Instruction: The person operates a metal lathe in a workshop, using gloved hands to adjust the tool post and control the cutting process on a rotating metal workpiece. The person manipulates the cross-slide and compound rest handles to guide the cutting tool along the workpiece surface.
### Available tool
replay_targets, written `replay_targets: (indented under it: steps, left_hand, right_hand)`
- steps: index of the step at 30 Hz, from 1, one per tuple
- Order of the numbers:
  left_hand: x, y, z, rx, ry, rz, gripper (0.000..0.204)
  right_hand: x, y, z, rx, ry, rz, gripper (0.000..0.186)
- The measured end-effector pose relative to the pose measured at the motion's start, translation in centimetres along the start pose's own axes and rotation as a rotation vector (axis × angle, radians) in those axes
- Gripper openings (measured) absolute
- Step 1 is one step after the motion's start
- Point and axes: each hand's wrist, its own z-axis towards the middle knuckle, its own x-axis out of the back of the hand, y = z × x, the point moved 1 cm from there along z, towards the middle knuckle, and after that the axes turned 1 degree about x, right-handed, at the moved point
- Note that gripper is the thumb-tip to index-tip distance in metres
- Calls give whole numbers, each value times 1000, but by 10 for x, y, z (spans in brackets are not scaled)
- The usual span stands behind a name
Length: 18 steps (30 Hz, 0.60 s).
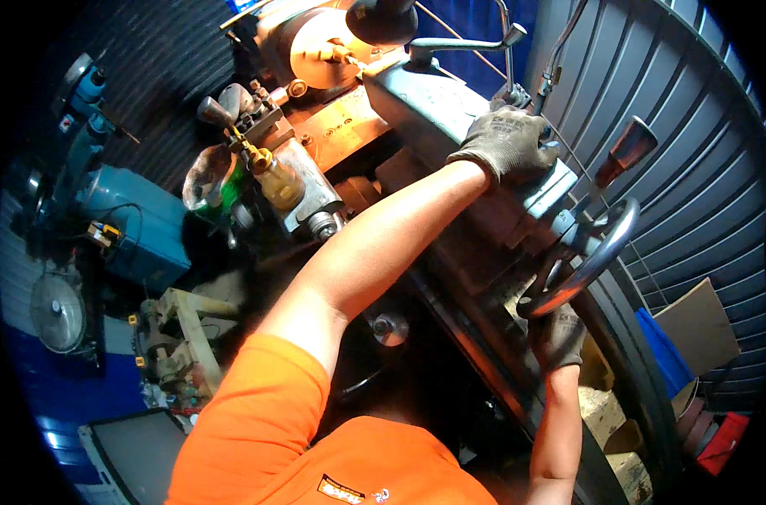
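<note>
My left hand (509,143), in a grey knit glove, reaches across to the top of a pale grey machine housing (416,97), fingers curled on something I cannot make out beside a lever (458,44). My right hand (555,332), also gloved, is closed at the lower rim of a steel handwheel (600,268) on the housing's end. Beyond, an orange-lit round machine part (320,55) has a small fitting at its centre. Left of my forearm stands a slide (303,181) with brass-coloured fittings and a bottle-like container (278,181).
Blue machinery (130,219), a fan (56,313) and a pale metal frame (189,320) stand at the left. A green-sided bucket (210,181) sits behind the slide. A corrugated wall (686,168) curves round the right, with a board (694,324) and red items (719,442) lower down.
</note>
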Motion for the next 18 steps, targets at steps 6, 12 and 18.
replay_targets:
  steps: [6, 12, 18]
  left_hand:
    - [3, -4, 3, 14, -22, 28, 57]
    - [-3, 2, 5, 15, -7, 34, 59]
    - [-8, -6, 5, 22, 24, 69, 53]
  right_hand:
    - [54, -31, -5, 40, -131, -12, 21]
    - [121, -23, 47, 114, 255, 33, 31]
    - [119, 49, 102, 135, 362, -194, 25]
